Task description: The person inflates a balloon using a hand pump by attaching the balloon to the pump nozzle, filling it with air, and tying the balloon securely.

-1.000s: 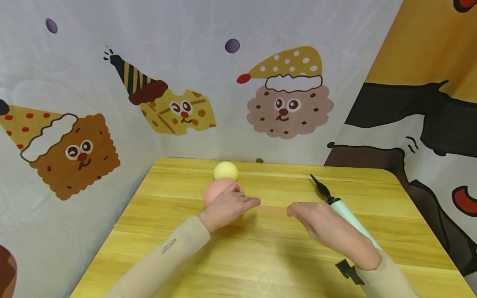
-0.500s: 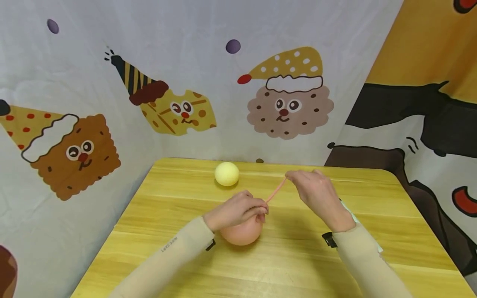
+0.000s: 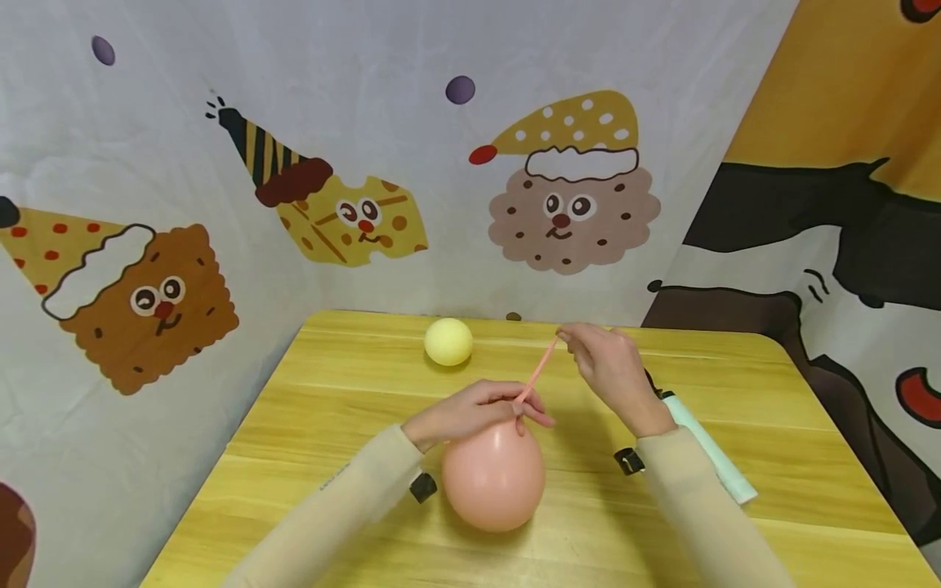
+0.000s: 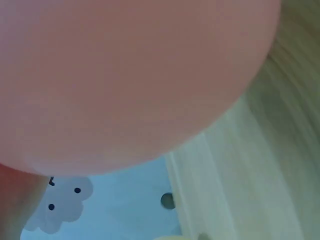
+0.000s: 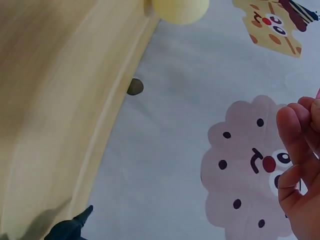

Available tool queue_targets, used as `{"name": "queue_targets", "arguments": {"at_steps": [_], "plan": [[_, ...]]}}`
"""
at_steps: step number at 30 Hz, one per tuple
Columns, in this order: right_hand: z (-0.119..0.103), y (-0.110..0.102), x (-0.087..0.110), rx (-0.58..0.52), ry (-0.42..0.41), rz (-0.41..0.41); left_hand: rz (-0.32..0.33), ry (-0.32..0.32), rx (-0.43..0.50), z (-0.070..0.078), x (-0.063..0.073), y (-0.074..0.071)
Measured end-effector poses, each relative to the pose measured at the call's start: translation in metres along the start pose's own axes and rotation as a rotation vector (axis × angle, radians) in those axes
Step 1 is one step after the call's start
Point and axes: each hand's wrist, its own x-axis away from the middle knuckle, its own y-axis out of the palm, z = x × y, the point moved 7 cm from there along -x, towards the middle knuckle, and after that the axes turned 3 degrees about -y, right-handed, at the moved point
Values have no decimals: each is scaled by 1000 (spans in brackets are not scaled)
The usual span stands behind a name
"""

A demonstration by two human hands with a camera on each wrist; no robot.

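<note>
A round, inflated pink balloon [image 3: 494, 478] hangs close over the table, its neck pointing up and to the right. My left hand [image 3: 478, 411] lies over its top and pinches the base of the neck. Farther up and to the right, my right hand [image 3: 606, 363] pinches the neck's far end, so the neck stretches as a thin strip between the hands. In the left wrist view the pink balloon [image 4: 125, 90] fills most of the picture. Curled fingertips of the right hand [image 5: 302, 165] show at the right wrist view's edge.
A small yellow balloon [image 3: 448, 341] sits near the back edge of the wooden table [image 3: 331, 367]. Right of the right forearm lies a mint-green hand pump [image 3: 709, 449] with a black nozzle, partly hidden. A printed cloth [image 3: 456, 245] hangs behind the table.
The pink balloon has come from beside the yellow one toward me and now hangs below the left hand. My right hand has moved up and back, pulling the neck from nearly level to steeply slanted.
</note>
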Motion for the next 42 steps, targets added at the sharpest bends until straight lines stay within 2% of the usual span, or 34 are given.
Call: {"name": "queue_targets", "arguments": {"at_steps": [5, 9, 11, 13, 15, 18, 21, 24, 28, 31, 35, 38, 42], "plan": [[3, 6, 1, -59, 56, -16, -51, 20, 228, 1, 2, 5], [3, 11, 3, -121, 86, -30, -38, -2, 540, 2, 6, 9], [1, 13, 5, -150, 87, -39, -10, 5, 730, 4, 9, 10], [-3, 15, 6, -163, 76, -44, 37, 43, 898, 7, 10, 8], [-8, 18, 8, -169, 59, -52, 75, 110, 1020, 11, 11, 5], [-17, 21, 13, -184, 26, -62, 161, 191, 1122, 15, 11, -2], [-26, 22, 20, -212, 8, -72, 275, 211, 1134, 13, 9, -10], [-36, 22, 27, -237, -7, -97, 373, 224, 1100, 10, 7, -20], [-44, 20, 33, -219, -39, -132, 456, 218, 982, 8, 6, -29], [-47, 16, 35, -173, -70, -159, 514, 163, 839, 4, 7, -32], [-52, 9, 35, -92, -138, -186, 524, 113, 602, 4, 8, -35], [-60, 3, 35, -16, -211, -192, 511, 103, 433, 8, 7, -36], [-71, -2, 35, 95, -289, -196, 500, 73, 308, 11, 4, -38]]}}
